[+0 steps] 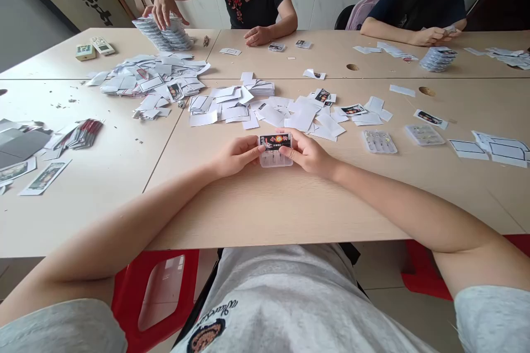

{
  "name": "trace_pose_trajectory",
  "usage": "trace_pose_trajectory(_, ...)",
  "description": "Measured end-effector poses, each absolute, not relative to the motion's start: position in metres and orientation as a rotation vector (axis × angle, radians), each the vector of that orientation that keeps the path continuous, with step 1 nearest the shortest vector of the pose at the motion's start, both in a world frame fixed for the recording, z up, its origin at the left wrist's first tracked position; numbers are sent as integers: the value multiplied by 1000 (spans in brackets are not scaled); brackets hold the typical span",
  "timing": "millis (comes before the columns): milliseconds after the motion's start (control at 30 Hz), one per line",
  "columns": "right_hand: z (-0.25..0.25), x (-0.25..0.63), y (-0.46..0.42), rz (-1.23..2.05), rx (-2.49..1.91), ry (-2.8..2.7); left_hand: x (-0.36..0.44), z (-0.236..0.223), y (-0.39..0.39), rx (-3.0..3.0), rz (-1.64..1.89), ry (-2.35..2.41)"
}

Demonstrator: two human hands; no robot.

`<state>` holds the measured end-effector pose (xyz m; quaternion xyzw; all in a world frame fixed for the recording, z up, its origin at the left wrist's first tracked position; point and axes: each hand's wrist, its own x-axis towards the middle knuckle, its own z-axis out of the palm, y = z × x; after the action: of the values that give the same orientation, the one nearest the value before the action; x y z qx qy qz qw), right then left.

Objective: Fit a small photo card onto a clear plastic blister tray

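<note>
Both my hands meet over the table in front of me on a small clear plastic pack (275, 151) with a dark printed card at its top. My left hand (237, 155) pinches its left edge with curled fingers. My right hand (307, 153) grips its right edge, thumb on top. The pack rests on or just above the light wooden table (265, 204). Just beyond my hands lies a spread of loose white paper cards (285, 110), some with printed pictures.
Two clear packs (379, 142) (423, 134) lie to my right. A big heap of cards (149, 81) sits at the left. Across the table a person's hand (163, 8) presses on a stack of packs (165, 33); another person sits at the far right beside a stack (438, 58).
</note>
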<state>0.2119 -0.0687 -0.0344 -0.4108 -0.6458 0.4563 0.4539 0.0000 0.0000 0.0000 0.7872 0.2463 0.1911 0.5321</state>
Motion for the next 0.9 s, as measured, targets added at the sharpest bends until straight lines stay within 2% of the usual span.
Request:
trace_pose_trajectory(400,-35,212,-68,1053,-1050,-1626,-2,2,2,1984,449,608)
trace_pose_trajectory(633,-37,209,-64,658,-1166,-1566,-2,1,-4,2187,503,682)
trace_pose_trajectory(900,-32,208,-71,508,-1053,-1632,-3,-1,-22,2497,690,647)
